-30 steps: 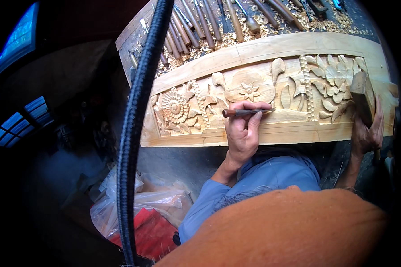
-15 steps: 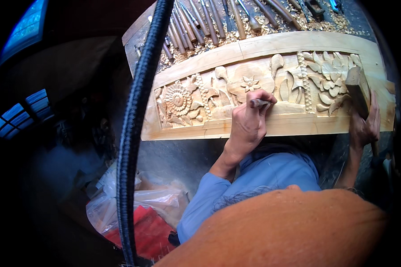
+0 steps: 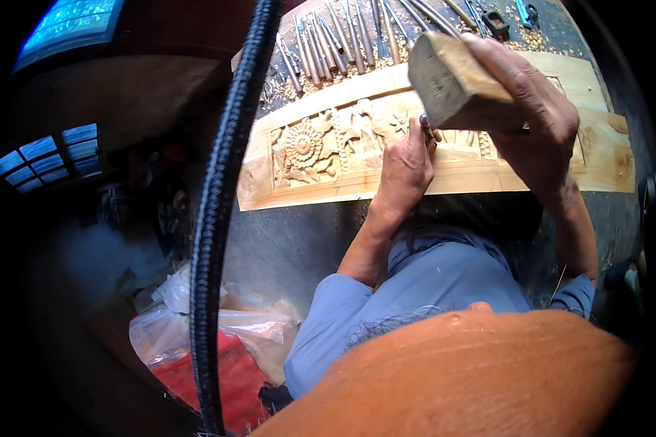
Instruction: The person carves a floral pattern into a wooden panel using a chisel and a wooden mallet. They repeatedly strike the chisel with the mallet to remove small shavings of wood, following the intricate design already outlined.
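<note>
Now the right hand (image 3: pixel 538 120), wrapped round a wooden mallet (image 3: pixel 459 87), has swung in beside the left hand (image 3: pixel 407 164), closed tight on a chisel (image 3: pixel 425 124): seemingly set for carving blows.

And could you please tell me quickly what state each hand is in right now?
Left hand: closed, holding a carving tool seen nearly end-on.
Right hand: closed, holding a wooden mallet.

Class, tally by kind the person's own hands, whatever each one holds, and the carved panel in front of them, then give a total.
Hands (left hand, right hand): 2
Wooden block: 1
Slim tool: 1
Carved panel: 1
Total: 5
</note>
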`<state>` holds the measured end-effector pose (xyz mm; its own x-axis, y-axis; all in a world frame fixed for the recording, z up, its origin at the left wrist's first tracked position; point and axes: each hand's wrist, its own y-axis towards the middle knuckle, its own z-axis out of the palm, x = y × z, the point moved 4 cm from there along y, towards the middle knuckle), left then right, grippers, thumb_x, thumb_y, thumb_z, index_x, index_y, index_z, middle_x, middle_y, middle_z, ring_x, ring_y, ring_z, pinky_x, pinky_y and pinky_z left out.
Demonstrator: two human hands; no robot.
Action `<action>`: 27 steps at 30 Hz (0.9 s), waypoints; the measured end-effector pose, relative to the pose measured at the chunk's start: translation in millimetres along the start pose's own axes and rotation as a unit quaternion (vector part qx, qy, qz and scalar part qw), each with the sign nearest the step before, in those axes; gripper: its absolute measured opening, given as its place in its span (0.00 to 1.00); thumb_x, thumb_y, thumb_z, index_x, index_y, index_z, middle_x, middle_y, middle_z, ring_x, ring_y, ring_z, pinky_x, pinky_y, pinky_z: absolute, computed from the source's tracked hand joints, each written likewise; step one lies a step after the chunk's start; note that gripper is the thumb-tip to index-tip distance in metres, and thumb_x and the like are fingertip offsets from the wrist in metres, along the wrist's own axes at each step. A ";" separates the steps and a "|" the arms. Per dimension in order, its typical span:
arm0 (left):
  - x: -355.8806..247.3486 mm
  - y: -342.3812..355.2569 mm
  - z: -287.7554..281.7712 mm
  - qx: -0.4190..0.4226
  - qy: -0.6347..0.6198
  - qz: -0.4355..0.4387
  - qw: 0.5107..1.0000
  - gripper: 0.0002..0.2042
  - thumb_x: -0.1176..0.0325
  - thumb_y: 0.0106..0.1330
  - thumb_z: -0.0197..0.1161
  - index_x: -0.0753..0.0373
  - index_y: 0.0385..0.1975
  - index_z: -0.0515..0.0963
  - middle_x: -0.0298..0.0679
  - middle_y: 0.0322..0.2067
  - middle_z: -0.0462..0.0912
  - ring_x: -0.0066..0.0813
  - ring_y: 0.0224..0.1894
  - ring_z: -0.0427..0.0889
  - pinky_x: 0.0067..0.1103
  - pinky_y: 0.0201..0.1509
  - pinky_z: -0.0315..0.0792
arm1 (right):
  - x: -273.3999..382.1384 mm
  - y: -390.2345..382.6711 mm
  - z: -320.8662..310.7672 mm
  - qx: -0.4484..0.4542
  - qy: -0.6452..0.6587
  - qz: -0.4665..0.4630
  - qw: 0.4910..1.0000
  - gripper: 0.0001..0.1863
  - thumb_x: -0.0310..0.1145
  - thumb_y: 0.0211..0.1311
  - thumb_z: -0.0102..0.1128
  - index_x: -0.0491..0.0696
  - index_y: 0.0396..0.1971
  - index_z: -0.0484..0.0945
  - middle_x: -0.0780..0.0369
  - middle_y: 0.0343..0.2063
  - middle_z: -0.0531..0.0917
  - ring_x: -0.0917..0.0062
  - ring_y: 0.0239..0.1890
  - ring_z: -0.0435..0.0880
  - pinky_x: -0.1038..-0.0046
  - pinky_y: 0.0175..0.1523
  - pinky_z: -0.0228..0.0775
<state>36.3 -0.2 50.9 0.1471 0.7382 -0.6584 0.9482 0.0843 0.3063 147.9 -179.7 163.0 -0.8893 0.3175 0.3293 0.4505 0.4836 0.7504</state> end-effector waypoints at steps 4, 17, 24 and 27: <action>5.1 -6.8 7.4 -0.025 0.047 0.025 0.998 0.13 0.83 0.71 0.63 0.66 0.52 0.74 0.51 0.31 0.86 0.59 0.33 0.88 0.46 0.36 0.79 | 12.3 -2.7 19.1 0.107 -0.155 -0.088 0.978 0.33 0.30 0.60 0.72 0.59 0.69 0.84 0.57 0.55 0.90 0.64 0.53 0.91 0.62 0.59 0.86; 13.5 -15.6 11.4 -0.138 -0.151 -0.163 0.965 0.02 0.77 0.81 0.59 0.70 0.46 0.77 0.43 0.33 0.91 0.32 0.37 0.95 0.26 0.45 0.90 | 13.5 18.4 21.2 0.061 -0.137 -0.103 0.983 0.35 0.34 0.57 0.78 0.61 0.68 0.85 0.58 0.53 0.91 0.65 0.49 0.93 0.63 0.56 0.87; -0.7 -10.2 13.2 -0.134 -0.049 -0.075 0.987 0.05 0.78 0.79 0.63 0.68 0.49 0.77 0.48 0.34 0.90 0.43 0.33 0.93 0.33 0.38 0.86 | 10.1 25.6 21.4 0.026 -0.026 -0.070 0.997 0.33 0.33 0.57 0.76 0.61 0.67 0.85 0.58 0.53 0.90 0.64 0.50 0.92 0.62 0.57 0.86; 3.7 -18.2 18.1 -0.145 0.028 -0.029 0.989 0.13 0.81 0.73 0.66 0.70 0.54 0.74 0.55 0.32 0.88 0.60 0.33 0.89 0.43 0.34 0.80 | 12.7 4.5 48.7 0.134 -0.145 -0.116 0.974 0.30 0.33 0.66 0.66 0.64 0.68 0.83 0.59 0.54 0.89 0.65 0.52 0.91 0.62 0.54 0.84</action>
<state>24.6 -11.0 30.5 0.0709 0.7619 -0.6438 0.8328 0.3100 0.4586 142.5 -133.8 142.7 -0.9273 0.3728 -0.0352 0.2798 0.7523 0.5965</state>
